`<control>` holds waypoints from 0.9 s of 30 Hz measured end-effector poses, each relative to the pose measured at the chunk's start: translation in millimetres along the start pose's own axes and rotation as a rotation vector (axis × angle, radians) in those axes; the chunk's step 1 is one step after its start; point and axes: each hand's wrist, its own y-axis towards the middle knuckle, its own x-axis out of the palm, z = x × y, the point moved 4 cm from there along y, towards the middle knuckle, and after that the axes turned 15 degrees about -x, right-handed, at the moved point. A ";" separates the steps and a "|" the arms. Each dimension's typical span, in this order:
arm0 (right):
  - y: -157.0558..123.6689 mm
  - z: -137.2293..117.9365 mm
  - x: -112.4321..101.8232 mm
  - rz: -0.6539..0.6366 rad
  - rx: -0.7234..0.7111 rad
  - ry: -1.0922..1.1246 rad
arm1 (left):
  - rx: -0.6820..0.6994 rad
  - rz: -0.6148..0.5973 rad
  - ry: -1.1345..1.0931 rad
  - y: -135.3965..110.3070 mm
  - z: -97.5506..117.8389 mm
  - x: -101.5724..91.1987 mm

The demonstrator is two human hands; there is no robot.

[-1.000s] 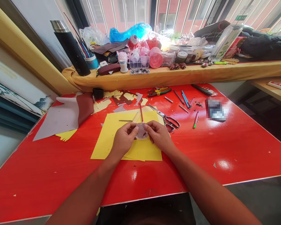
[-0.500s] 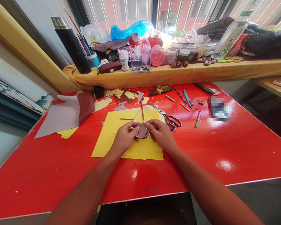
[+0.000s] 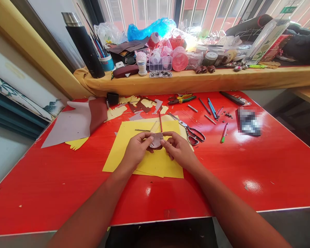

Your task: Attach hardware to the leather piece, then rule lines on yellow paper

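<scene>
A small rounded brown leather piece (image 3: 157, 140) with metal studs along its edge is held up over yellow sheets (image 3: 144, 162). My left hand (image 3: 136, 146) pinches its left side between thumb and fingers. On the right side, my right hand (image 3: 178, 148) has its thumb on the front face and its fingers behind. Just beyond the piece lie a red stick-like tool (image 3: 160, 120), a clear ruler (image 3: 155, 126) and a thin dark rod (image 3: 142, 130). Silver scissors (image 3: 192, 132) rest to the right of the sheets.
Grey-brown leather (image 3: 69, 124) and cut scraps (image 3: 142, 105) lie at the back left of the red table (image 3: 74, 193). Pliers (image 3: 183, 99), pens (image 3: 212, 108) and a green-tipped pen (image 3: 224, 133) lie back right. A crowded ledge (image 3: 170, 81) holds a black flask (image 3: 85, 48).
My right thumb has shifted on the leather piece, and the right fingers sit differently behind it. The whole view has swung slightly, so the table things appear farther right.
</scene>
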 end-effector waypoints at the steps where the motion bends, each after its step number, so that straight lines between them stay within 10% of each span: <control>1: 0.0 0.7 0.6 -0.011 0.009 -0.005 | 0.005 0.001 0.001 -0.3 -0.2 0.3; 15: 0.2 7.6 -0.9 0.043 0.065 -0.006 | -0.033 -0.248 0.007 -12.3 4.5 7.6; 27: -0.1 4.7 -0.8 0.042 0.056 -0.010 | -0.005 -0.160 0.058 -8.2 1.1 4.3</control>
